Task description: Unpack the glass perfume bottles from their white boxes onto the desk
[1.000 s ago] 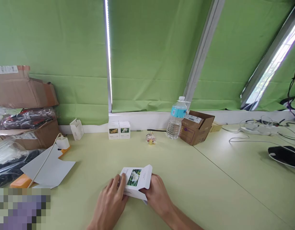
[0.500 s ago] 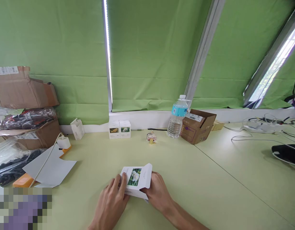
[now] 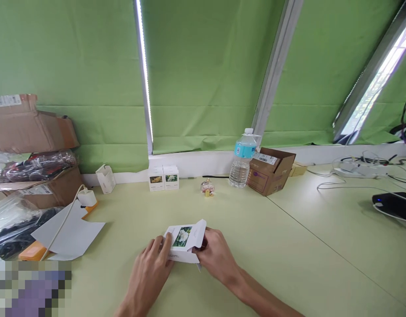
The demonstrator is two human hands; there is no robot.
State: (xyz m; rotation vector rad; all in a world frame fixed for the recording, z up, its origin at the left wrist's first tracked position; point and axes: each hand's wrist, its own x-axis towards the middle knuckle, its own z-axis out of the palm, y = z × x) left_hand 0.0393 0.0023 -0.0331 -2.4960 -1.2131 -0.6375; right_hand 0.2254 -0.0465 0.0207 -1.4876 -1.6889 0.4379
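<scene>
A small white box (image 3: 192,237) with a white-flower picture on top lies tilted between my hands, low in the middle of the view. My left hand (image 3: 153,259) grips its left end, thumb on the upper face and fingers around the side. At the right end the flap stands open. My right hand (image 3: 217,255) is closed at that opening, its fingertips partly hidden in the box. Something dark shows by those fingers, too small to name. A round glass bottle with gold parts (image 3: 207,188) stands on the table beyond the box.
Two small white boxes (image 3: 163,178) stand by the wall, and an opened white carton (image 3: 105,179) is farther left. A water bottle (image 3: 241,160) and a brown cardboard box (image 3: 270,171) stand right of centre. Packages (image 3: 34,132) pile up at left; cables (image 3: 364,165) lie at right.
My right hand has drawn slightly away from the box opening, and a dark bit now shows by its fingers. The box sits a little higher and further left in view.
</scene>
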